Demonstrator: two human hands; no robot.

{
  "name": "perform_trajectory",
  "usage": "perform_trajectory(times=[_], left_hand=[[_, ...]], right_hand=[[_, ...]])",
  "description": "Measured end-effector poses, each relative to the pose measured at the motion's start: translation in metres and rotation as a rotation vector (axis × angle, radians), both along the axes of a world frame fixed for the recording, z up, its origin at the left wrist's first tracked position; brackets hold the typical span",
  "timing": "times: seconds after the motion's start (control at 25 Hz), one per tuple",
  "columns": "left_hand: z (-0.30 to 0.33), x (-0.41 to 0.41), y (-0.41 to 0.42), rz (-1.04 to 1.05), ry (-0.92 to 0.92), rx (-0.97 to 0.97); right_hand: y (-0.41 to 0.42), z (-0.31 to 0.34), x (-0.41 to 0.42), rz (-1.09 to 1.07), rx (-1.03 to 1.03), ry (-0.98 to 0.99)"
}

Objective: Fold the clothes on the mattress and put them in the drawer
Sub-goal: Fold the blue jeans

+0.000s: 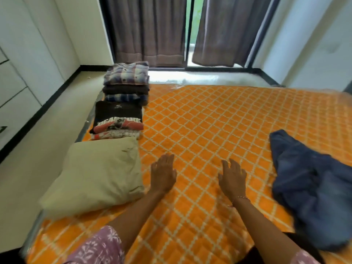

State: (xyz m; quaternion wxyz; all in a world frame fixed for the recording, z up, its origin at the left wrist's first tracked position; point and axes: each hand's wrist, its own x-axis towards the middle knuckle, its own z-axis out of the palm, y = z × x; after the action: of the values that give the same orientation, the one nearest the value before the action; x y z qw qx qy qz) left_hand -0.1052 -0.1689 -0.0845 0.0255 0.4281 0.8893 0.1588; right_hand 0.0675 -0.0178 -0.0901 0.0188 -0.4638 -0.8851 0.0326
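An orange quilted mattress (209, 119) fills the floor in front of me. Along its left edge stand two piles of folded clothes: a far pile topped by a plaid shirt (126, 74) and a nearer pile topped by a black printed T-shirt (118, 116). A crumpled pair of blue jeans (312, 189) lies unfolded at the right. My left hand (162, 173) and my right hand (231, 178) hover side by side over the bare middle of the mattress, fingers straight and spread, holding nothing.
A beige pillow (95, 174) lies at the mattress's near left, just left of my left hand. White drawer fronts (13, 88) line the left wall beyond a strip of floor. Grey curtains (148, 31) hang over the glass door at the back.
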Motion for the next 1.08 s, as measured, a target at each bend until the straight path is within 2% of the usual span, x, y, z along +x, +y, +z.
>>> perform_trajectory(times=[0.12, 0.2, 0.24, 0.32, 0.4, 0.48, 0.52, 0.6, 0.68, 0.72, 0.84, 0.88, 0.92, 1.0, 1.08], left_hand=[[-0.008, 0.053, 0.069, -0.146, -0.035, -0.033], [-0.014, 0.087, 0.114, -0.246, -0.064, -0.084], [-0.016, 0.100, 0.132, -0.290, -0.076, -0.104], [-0.022, 0.120, 0.162, -0.351, -0.114, -0.130], [-0.031, 0.131, 0.186, -0.361, -0.230, -0.116], [-0.040, 0.134, 0.198, -0.346, -0.389, -0.097], [-0.044, 0.134, 0.201, -0.327, -0.453, -0.086], [-0.050, 0.138, 0.203, -0.327, -0.456, -0.136], [-0.048, 0.150, 0.213, -0.453, -0.414, -0.226], [-0.046, 0.162, 0.222, -0.524, -0.463, -0.205], [-0.035, 0.187, 0.243, -0.526, -0.848, -0.050], [-0.036, 0.185, 0.243, -0.500, -0.876, -0.022], [-0.038, 0.177, 0.237, -0.491, -0.797, -0.016], [-0.044, 0.149, 0.214, -0.444, -0.488, 0.020], [-0.039, 0.113, 0.184, -0.389, -0.201, -0.052]], right_hand=[[0.054, -0.005, 0.061, -0.161, 0.024, -0.043], [0.093, -0.010, 0.103, -0.341, 0.040, -0.046], [0.110, -0.014, 0.122, -0.471, 0.046, 0.001], [0.142, -0.020, 0.158, -0.795, 0.035, 0.223], [0.165, -0.024, 0.183, -1.090, -0.144, 0.383], [0.177, -0.029, 0.194, -1.187, -0.258, 0.351], [0.179, -0.032, 0.194, -1.151, -0.236, 0.350], [0.179, -0.031, 0.191, -1.008, -0.166, 0.433], [0.174, -0.030, 0.181, -0.892, -0.174, 0.506], [0.168, -0.028, 0.174, -0.849, -0.202, 0.525], [0.152, -0.028, 0.148, -0.659, -0.314, 0.586], [0.145, -0.029, 0.139, -0.564, -0.358, 0.609], [0.137, -0.030, 0.129, -0.477, -0.406, 0.632], [0.122, -0.031, 0.106, -0.346, -0.497, 0.668], [0.099, -0.029, 0.076, -0.231, -0.583, 0.658]])
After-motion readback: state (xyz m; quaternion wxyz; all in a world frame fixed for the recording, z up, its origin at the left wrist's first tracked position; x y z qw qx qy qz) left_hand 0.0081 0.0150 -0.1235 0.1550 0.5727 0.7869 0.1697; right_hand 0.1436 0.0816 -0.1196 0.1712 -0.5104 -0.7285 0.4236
